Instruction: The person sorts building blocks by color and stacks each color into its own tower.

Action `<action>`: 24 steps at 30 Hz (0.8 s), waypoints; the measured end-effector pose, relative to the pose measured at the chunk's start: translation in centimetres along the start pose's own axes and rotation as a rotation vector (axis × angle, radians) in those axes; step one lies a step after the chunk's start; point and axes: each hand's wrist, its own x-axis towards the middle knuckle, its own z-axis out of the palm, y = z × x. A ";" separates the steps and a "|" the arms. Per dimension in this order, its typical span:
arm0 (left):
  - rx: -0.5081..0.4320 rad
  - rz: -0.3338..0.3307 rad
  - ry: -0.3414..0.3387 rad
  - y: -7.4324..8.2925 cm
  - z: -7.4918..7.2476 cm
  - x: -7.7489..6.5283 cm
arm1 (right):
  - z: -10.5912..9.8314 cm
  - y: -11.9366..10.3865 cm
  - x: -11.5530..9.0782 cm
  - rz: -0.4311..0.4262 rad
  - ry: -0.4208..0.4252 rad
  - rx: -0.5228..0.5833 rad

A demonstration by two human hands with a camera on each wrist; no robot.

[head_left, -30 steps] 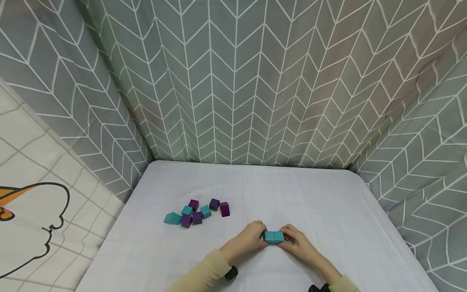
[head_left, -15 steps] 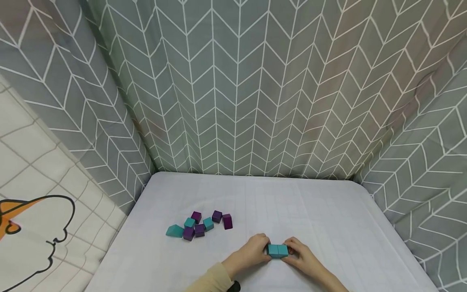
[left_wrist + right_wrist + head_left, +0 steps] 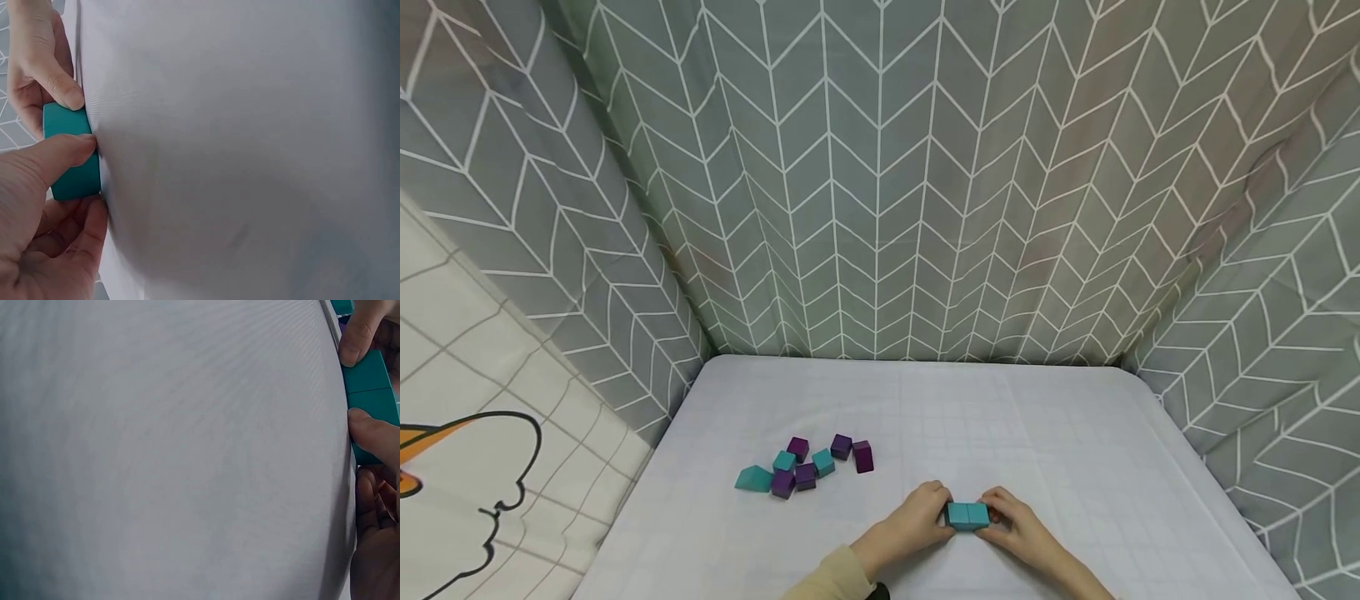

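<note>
Two teal blocks sit side by side, their faces meeting at a thin seam: a left block point(image 3: 957, 516) and a right block point(image 3: 978, 516). My left hand point(image 3: 913, 522) pinches the left one from its outer side. From the other side, my right hand point(image 3: 1021, 530) grips the right one between thumb and fingers. In the left wrist view, my left thumb point(image 3: 65, 153) lies across a teal block point(image 3: 76, 180). The right wrist view shows the seam, with my right thumb point(image 3: 373, 434) pressed on the nearer block point(image 3: 375, 403). Some fingers are hidden behind the blocks.
On the white-covered table point(image 3: 1037, 433), left of the hands, lies a loose cluster: several purple blocks point(image 3: 805, 476), a magenta block point(image 3: 862, 457), teal cubes point(image 3: 823, 462) and a teal angled piece point(image 3: 754, 479). A patterned grey curtain point(image 3: 880, 208) stands behind the table.
The head view has tilted, so the whole scene sits lower in it than a second ago. Both hands keep their hold, and the two teal blocks stay together.
</note>
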 end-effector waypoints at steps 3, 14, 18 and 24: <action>0.004 0.004 0.003 0.0 -0.1 0.0 | 0.0 0.0 0.1 -0.007 0.002 -0.002; -0.023 -0.017 -0.006 -0.1 0.2 -0.1 | 0.1 0.1 0.0 -0.023 0.010 0.023; -0.024 -0.007 0.003 -0.2 0.2 0.0 | 0.2 0.1 0.0 -0.030 0.012 0.023; -0.021 0.019 0.031 -0.4 0.5 -0.1 | 0.1 0.2 0.0 -0.016 -0.002 0.025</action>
